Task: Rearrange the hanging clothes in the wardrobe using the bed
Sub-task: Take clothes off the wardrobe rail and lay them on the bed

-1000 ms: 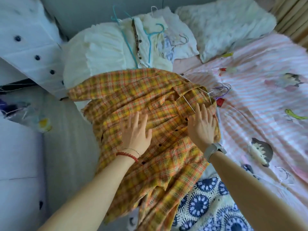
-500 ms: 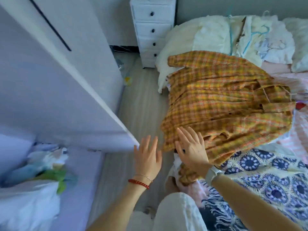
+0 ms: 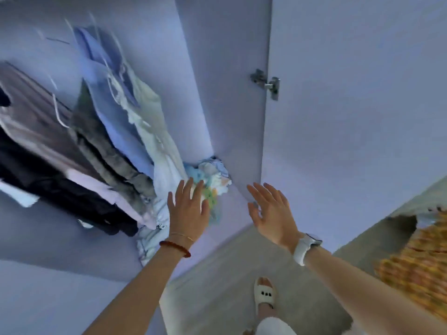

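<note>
Both my arms reach forward toward the open wardrobe (image 3: 217,68). My left hand (image 3: 187,213) is held out flat, back toward me, fingers straight and slightly spread, holding nothing; its fingertips overlap the lower edge of the hanging clothes (image 3: 104,141), though I cannot tell whether they touch the fabric. A red bead bracelet (image 3: 174,248) and a thin chain circle that wrist. My right hand (image 3: 272,211) is also spread and empty, fingers straight and apart, raised in front of the edge of the wardrobe door (image 3: 338,117), with a white watch (image 3: 305,247) on the wrist. The clothes hang in a blurred row of dark, grey, pale blue and white garments inside the left compartment, above a crumpled bundle (image 3: 212,177). The yellow plaid garment (image 3: 418,269) lies on the bed at far right.
</note>
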